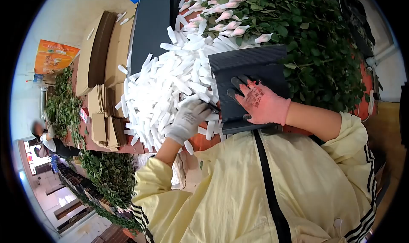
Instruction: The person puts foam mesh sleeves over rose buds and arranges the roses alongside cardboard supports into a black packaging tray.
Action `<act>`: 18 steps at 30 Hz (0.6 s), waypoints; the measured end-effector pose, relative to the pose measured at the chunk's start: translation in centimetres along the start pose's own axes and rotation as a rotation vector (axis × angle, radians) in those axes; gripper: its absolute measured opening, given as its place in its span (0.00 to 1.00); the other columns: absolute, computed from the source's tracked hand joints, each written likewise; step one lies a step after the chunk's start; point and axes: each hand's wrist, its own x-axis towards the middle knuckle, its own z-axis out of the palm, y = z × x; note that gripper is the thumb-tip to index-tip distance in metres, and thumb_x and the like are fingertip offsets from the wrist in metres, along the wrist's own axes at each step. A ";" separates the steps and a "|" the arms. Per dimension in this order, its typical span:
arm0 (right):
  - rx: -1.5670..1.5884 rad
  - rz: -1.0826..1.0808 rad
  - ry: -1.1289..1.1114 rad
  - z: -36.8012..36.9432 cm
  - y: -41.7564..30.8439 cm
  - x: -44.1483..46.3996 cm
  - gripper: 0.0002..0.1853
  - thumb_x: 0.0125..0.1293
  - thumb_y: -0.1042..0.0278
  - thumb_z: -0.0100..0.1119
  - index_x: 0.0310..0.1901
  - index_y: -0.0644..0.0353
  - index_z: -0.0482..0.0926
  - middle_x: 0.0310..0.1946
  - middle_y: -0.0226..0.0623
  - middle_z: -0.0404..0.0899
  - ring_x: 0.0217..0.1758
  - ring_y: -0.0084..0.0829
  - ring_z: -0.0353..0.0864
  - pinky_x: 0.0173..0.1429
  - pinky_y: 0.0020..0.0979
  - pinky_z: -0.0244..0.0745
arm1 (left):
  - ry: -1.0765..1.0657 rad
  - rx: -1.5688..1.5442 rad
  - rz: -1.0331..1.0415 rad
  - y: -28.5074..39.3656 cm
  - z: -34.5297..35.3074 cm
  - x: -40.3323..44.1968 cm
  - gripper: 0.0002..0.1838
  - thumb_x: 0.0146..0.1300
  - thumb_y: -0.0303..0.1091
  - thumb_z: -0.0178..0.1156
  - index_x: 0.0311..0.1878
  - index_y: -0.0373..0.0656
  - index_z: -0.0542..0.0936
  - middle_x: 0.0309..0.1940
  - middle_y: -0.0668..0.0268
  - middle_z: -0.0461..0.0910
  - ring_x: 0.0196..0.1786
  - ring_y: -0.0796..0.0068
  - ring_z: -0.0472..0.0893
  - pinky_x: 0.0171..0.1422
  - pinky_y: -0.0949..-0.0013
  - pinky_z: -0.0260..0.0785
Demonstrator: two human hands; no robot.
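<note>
Right hand (260, 102): fingers lay spread on the dark corrugated sheet (226, 80), between white sleeves (170, 83) and leafy stems (319, 60). Left hand (186, 120): fingers curled together at a small dark object (214, 107); clamping could not be told.

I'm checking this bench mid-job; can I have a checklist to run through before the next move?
1. Right hand steady on the dark sheet: ok, it lies spread on top.
2. Both hands gloved: ok, the left hand too.
3. Left hand empty: cannot tell; a dark object shows at its fingers, perhaps held.
4. White sleeves in order: not ok, they lie in a loose heap.
5. Buds off the sheet: ok, they lie beyond its far edge.
6. Sheet's underside bare: cannot tell, it is hidden.
</note>
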 end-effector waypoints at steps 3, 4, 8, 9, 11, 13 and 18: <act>0.058 -0.019 -0.007 -0.9 0.3 -0.1 0.36 0.63 0.39 0.39 0.64 0.59 0.61 0.66 0.58 0.57 0.68 0.57 0.57 0.66 0.52 0.55 | 0.064 0.075 0.039 0.0 1.4 1.2 0.21 0.50 0.32 0.57 0.51 0.52 0.76 0.54 0.67 0.72 0.62 0.66 0.68 0.69 0.58 0.55; 0.093 -0.041 0.026 -0.9 0.3 -0.2 0.37 0.61 0.42 0.45 0.65 0.62 0.61 0.66 0.60 0.56 0.66 0.59 0.60 0.63 0.53 0.60 | 0.088 0.139 0.015 0.3 1.4 1.8 0.18 0.52 0.34 0.56 0.49 0.52 0.77 0.53 0.65 0.72 0.61 0.65 0.68 0.70 0.57 0.54; 0.114 -0.036 0.075 -0.6 0.3 -0.6 0.37 0.62 0.42 0.44 0.65 0.62 0.60 0.67 0.60 0.56 0.67 0.59 0.59 0.63 0.54 0.60 | -0.020 0.264 0.006 0.3 2.1 4.5 0.18 0.46 0.34 0.61 0.45 0.49 0.77 0.50 0.63 0.73 0.59 0.63 0.68 0.70 0.58 0.52; 0.105 -0.038 0.123 0.1 0.2 -0.5 0.37 0.62 0.43 0.44 0.65 0.62 0.60 0.67 0.60 0.56 0.67 0.59 0.59 0.63 0.55 0.60 | -0.015 0.261 0.008 0.0 2.0 4.6 0.18 0.46 0.34 0.61 0.45 0.49 0.77 0.50 0.63 0.73 0.59 0.63 0.68 0.70 0.58 0.52; 0.109 -0.024 0.165 0.4 0.1 -0.6 0.36 0.62 0.43 0.44 0.65 0.63 0.61 0.67 0.59 0.56 0.67 0.59 0.59 0.63 0.55 0.60 | 0.055 0.147 -0.186 -0.5 -0.2 4.5 0.20 0.43 0.33 0.64 0.45 0.53 0.77 0.46 0.67 0.75 0.57 0.65 0.70 0.69 0.59 0.53; -0.022 -0.022 0.067 -0.1 0.0 -0.6 0.35 0.63 0.43 0.42 0.65 0.62 0.61 0.67 0.58 0.56 0.67 0.60 0.58 0.64 0.57 0.58 | 0.105 -0.227 -0.360 -1.2 -3.8 4.2 0.27 0.37 0.28 0.66 0.47 0.49 0.74 0.47 0.63 0.74 0.50 0.63 0.75 0.58 0.60 0.65; -0.283 0.015 0.006 1.1 -0.4 0.3 0.36 0.65 0.38 0.31 0.64 0.60 0.64 0.66 0.51 0.59 0.69 0.53 0.57 0.67 0.56 0.51 | 0.983 -1.726 -0.308 -3.8 -1.8 1.1 0.40 0.45 0.17 0.61 0.65 0.47 0.61 0.55 0.62 0.71 0.61 0.61 0.70 0.63 0.54 0.68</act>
